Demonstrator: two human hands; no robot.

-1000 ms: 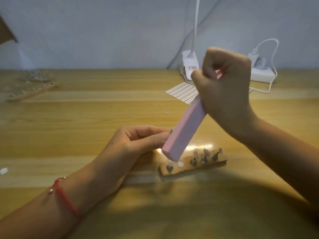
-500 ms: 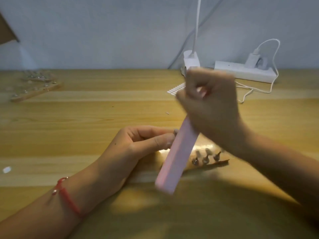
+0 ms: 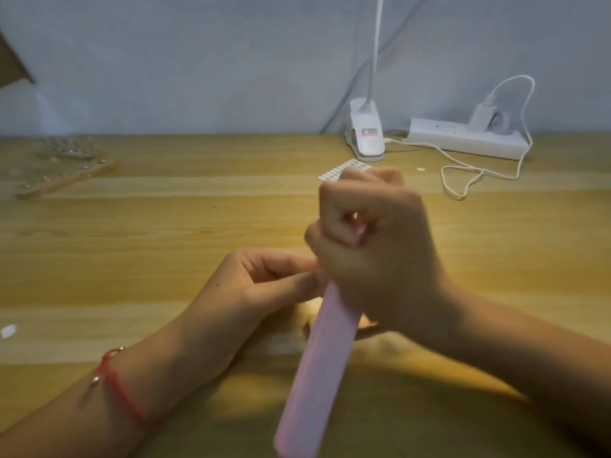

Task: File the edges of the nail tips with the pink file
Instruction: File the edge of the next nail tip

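While the right hand (image 3: 373, 252) wraps its curled fingers tight round the upper end of the pink file (image 3: 324, 375), we see the long pink bar slant down from that fist toward the near edge of the worktop (image 3: 165, 226), blurred along its length. The left hand (image 3: 261, 285) lies just beside it, with thumb and forefinger drawn narrow together and their ends against the file's side. We cannot tell whether one of the nail tips sits between them, since that spot is smeared and partly covered. Only a sliver of a wooden strip (image 3: 367, 323) shows under the right hand, and anything mounted on it is hidden.

We judge the filing to be under way, caught mid-stroke, rather than about to start or just finished. How many tips are done we cannot read from this view. Toward the far left corner lie more wooden strips (image 3: 66, 180) carrying small pieces, and it is unclear whether those are finished or waiting. We take it that a good share of the work may remain.
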